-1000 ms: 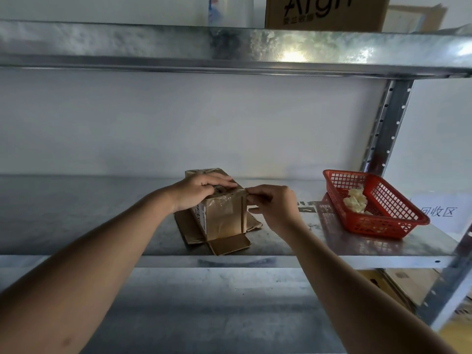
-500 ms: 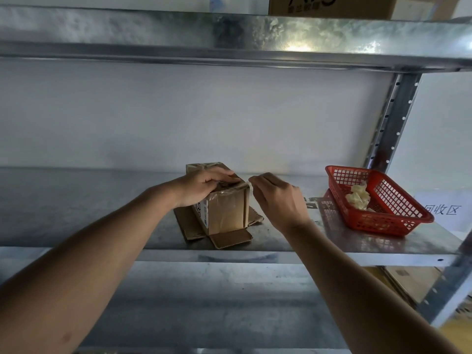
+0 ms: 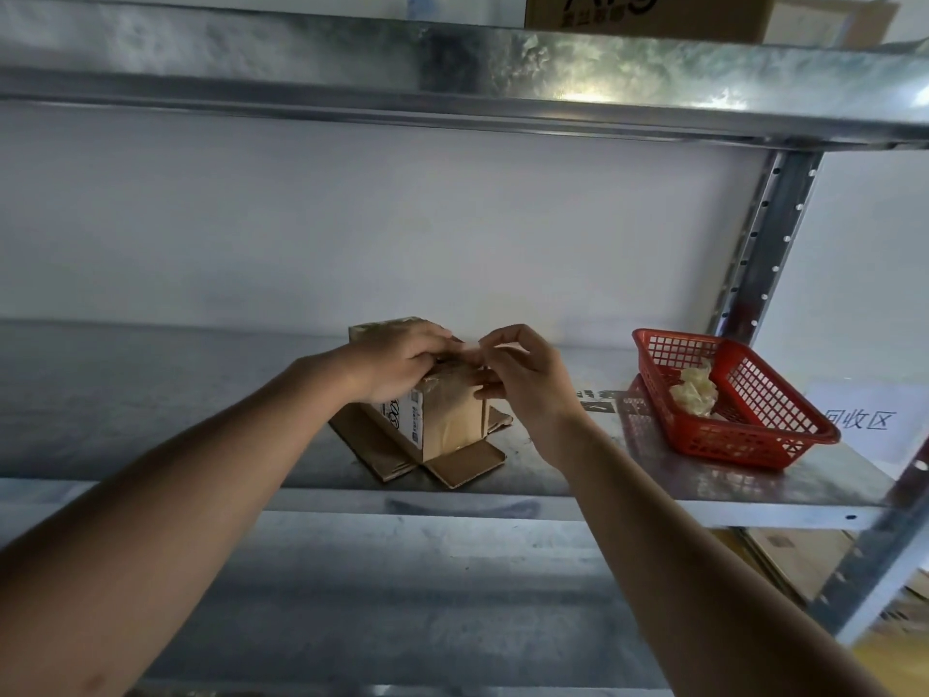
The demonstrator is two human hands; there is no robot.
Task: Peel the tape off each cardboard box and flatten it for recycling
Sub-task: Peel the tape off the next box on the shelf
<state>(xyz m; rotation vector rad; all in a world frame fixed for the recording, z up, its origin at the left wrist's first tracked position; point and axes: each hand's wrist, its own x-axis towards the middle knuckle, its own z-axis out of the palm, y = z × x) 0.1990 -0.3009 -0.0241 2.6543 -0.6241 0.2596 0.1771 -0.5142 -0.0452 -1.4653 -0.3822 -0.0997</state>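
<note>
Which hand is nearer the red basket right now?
Right. The right hand works at the box's top edge on the red basket's side; the left hand rests on the box top, farther away.

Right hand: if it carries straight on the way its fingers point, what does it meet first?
Probably the left hand, pressing the small brown cardboard box: the right hand points leftward across its taped top. Depth is unclear.
</note>
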